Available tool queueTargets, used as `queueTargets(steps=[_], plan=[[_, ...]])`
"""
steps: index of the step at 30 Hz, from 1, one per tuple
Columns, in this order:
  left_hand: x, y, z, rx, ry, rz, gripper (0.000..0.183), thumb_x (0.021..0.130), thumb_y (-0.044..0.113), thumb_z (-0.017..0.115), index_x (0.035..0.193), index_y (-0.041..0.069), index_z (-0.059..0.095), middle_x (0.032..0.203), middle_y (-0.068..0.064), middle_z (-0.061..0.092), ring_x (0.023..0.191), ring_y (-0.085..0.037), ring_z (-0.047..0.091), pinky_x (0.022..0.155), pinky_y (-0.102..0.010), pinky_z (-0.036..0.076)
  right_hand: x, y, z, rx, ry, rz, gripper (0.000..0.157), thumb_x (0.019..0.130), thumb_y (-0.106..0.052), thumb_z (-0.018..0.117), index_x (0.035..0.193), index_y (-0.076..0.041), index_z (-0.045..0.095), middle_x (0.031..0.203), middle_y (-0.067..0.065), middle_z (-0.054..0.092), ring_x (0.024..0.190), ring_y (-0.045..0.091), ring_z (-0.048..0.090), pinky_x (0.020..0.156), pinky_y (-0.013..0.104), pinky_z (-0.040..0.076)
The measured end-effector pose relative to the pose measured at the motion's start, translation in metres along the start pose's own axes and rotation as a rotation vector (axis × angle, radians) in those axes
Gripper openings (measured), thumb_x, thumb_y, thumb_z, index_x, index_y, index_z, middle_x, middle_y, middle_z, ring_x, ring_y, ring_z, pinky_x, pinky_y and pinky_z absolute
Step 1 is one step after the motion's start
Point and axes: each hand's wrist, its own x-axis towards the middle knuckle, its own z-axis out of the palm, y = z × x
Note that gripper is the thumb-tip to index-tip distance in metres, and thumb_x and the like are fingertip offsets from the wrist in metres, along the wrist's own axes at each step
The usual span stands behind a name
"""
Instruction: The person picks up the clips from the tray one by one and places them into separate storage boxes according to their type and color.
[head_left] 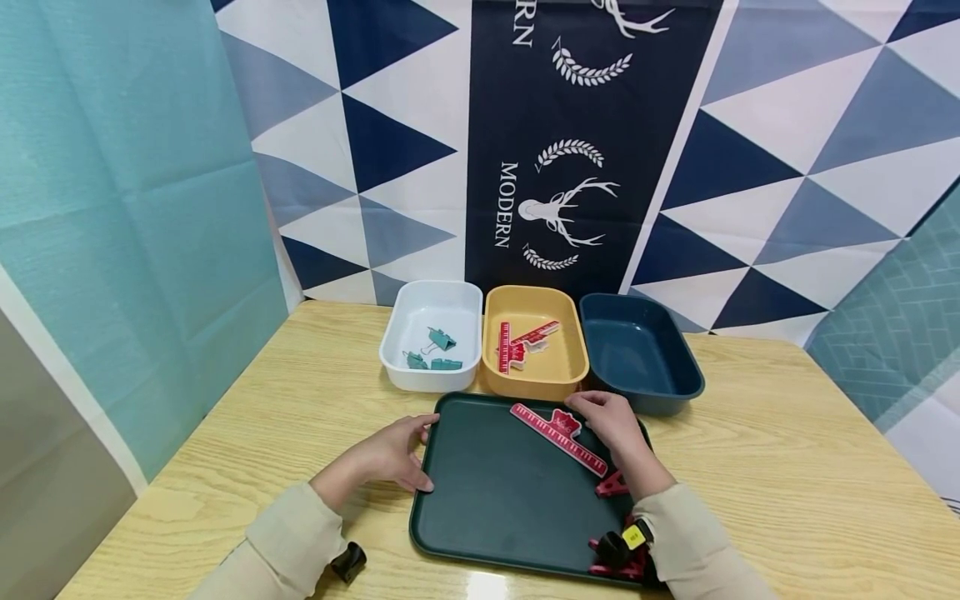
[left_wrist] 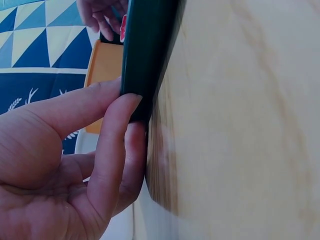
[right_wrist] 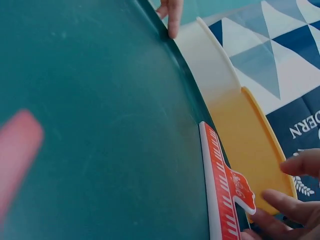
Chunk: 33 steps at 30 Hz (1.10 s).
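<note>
A dark green tray (head_left: 510,500) lies on the table. My left hand (head_left: 393,454) holds its left rim; in the left wrist view, fingers (left_wrist: 112,145) lie against the tray edge (left_wrist: 145,55) on both sides. A red-and-white ruler-shaped clip (head_left: 558,437) lies slantwise near the tray's far right. Beside that clip, my right hand (head_left: 611,421) reaches over the far rim, its fingers (right_wrist: 282,205) spread and bent around nothing visible; whether they touch the rim is unclear. More red clips (head_left: 613,485) lie along the tray's right side, partly hidden under my right forearm.
Behind the tray stand three bins: a white bin (head_left: 431,381) with teal binder clips (head_left: 441,339), a yellow bin (head_left: 532,387) with red ruler clips (head_left: 504,346), and a dark blue bin (head_left: 637,333). A patterned cloth (head_left: 405,192) hangs behind the wooden table (head_left: 772,467).
</note>
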Motion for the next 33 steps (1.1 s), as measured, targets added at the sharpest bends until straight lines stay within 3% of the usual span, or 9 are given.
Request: queueTargets(steps=[4,7,11,20,25,33], plan=[[0.000,-0.001,0.000,-0.003,0.002,0.003,0.097,0.065,-0.012,0.077,0.145,-0.001,0.023,0.106,-0.013,0.036,0.065,-0.020,0.058,0.057,-0.035,0.056,0.001,0.003,-0.002,-0.087,-0.054,0.010,0.032,0.088,-0.022,0.061,0.105,0.005,0.066,0.107,0.016,0.059,0.101,0.029,0.049,0.087,0.046,0.042],[0.001,-0.001,0.000,0.000,0.004,0.002,0.097,0.065,-0.012,0.077,0.144,0.000,0.023,0.106,-0.013,0.036,0.064,-0.020,0.058,0.057,-0.035,0.056,0.003,0.005,-0.004,-0.153,-0.055,-0.027,0.024,0.086,-0.018,0.063,0.095,0.004,0.069,0.096,0.012,0.062,0.091,0.026,0.052,0.076,0.037,0.045],[0.001,-0.001,0.000,0.010,0.009,-0.003,0.097,0.065,-0.012,0.078,0.145,0.000,0.024,0.107,-0.013,0.036,0.065,-0.020,0.058,0.057,-0.035,0.055,0.004,0.005,-0.005,-0.209,-0.066,-0.074,0.018,0.085,-0.014,0.064,0.086,0.003,0.070,0.085,0.007,0.063,0.076,0.020,0.051,0.060,0.028,0.041],[0.001,-0.002,-0.001,0.012,0.013,-0.009,0.097,0.065,-0.012,0.078,0.145,0.001,0.024,0.108,-0.012,0.036,0.065,-0.019,0.057,0.058,-0.035,0.056,0.006,0.005,-0.006,-0.242,-0.116,-0.082,0.014,0.082,-0.015,0.068,0.076,-0.002,0.067,0.076,0.003,0.060,0.067,0.017,0.048,0.057,0.026,0.039],[0.001,-0.001,-0.001,0.010,0.012,-0.007,0.096,0.065,-0.012,0.077,0.144,0.001,0.024,0.107,-0.012,0.036,0.066,-0.019,0.058,0.057,-0.035,0.056,0.006,0.005,-0.009,-0.094,-0.169,-0.041,0.018,0.087,-0.014,0.062,0.087,0.004,0.064,0.087,0.008,0.060,0.066,0.014,0.055,0.065,0.029,0.054],[0.002,-0.002,-0.002,0.000,0.006,-0.008,0.096,0.066,-0.012,0.077,0.145,0.001,0.024,0.106,-0.012,0.036,0.066,-0.019,0.059,0.058,-0.034,0.056,0.007,0.009,-0.011,0.223,-0.276,0.055,0.017,0.093,-0.010,0.053,0.097,0.005,0.058,0.086,0.009,0.059,0.061,0.012,0.055,0.069,0.032,0.056]])
